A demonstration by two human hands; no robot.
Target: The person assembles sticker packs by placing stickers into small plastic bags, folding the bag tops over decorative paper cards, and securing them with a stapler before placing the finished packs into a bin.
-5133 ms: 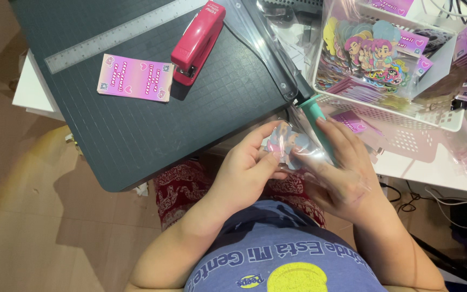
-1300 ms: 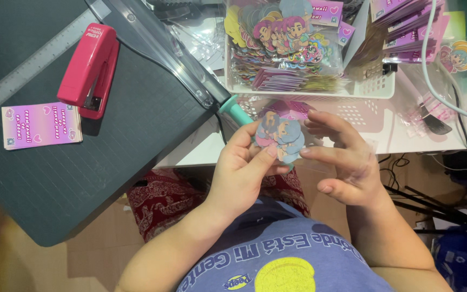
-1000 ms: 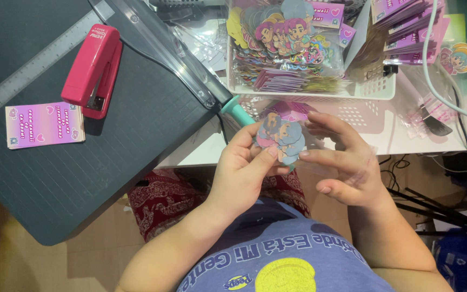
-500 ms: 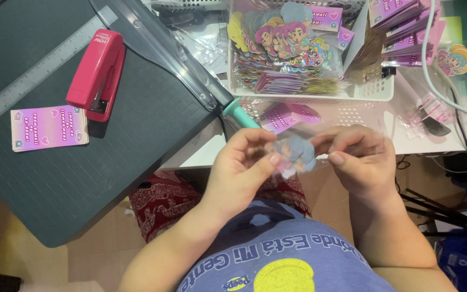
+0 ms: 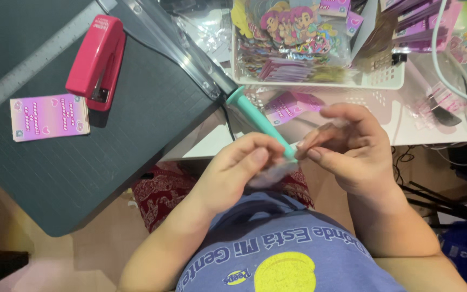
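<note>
Here, from the left: a pink card (image 5: pixel 49 117) and a red stapler (image 5: pixel 95 62) lie on the dark paper trimmer (image 5: pixel 109 135), whose teal handle (image 5: pixel 258 121) juts towards the hands. The left hand (image 5: pixel 233 173) pinches a blurred sticker bundle (image 5: pixel 270 173) between thumb and fingers just above the lap; the right hand (image 5: pixel 347 148), fingers curled together, sits just beside it. A white basket (image 5: pixel 385 84) of stickers stands behind.

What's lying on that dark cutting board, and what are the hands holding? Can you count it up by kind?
Red stapler: 1
Pink printed card: 1
Metal ruler: 1
Blurred sticker bundle, pinched by the left hand with the right hand close beside: 1
Total: 4
</note>
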